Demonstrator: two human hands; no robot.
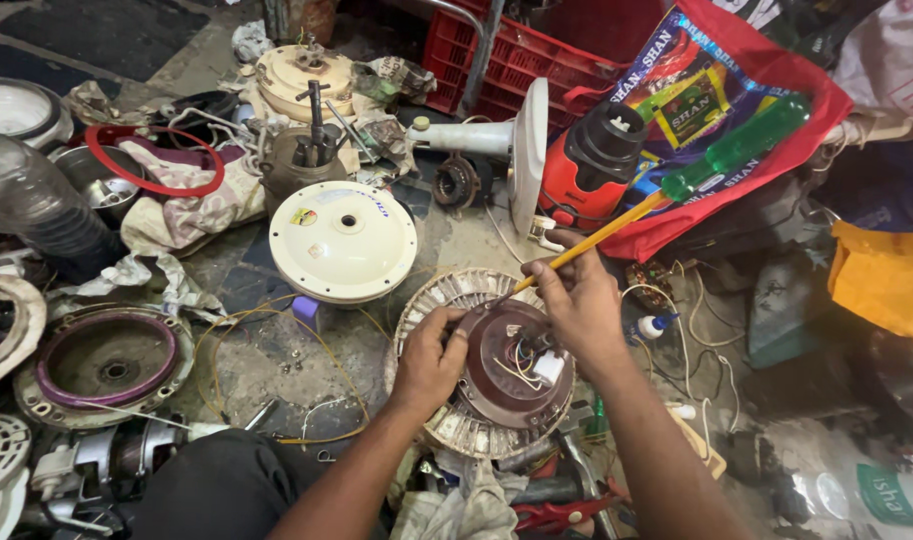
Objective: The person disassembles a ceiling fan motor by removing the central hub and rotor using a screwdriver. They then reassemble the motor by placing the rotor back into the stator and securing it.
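Observation:
A round fan motor stator [506,390] with a brown core, metal fins around its rim and loose white wires lies on the floor in front of me. My left hand [431,358] rests on its left side, fingers pressing the core. My right hand [574,295] grips the yellow shaft of a long screwdriver [666,190] with a green handle; its tip touches the top of the core near my left fingertips.
A cream round motor cover [342,240] sits left of the stator. Another motor housing [106,362], a plastic bottle [31,200], rags, a red crate [516,60], a red printed bag [721,110] and scattered tools and wires crowd the floor.

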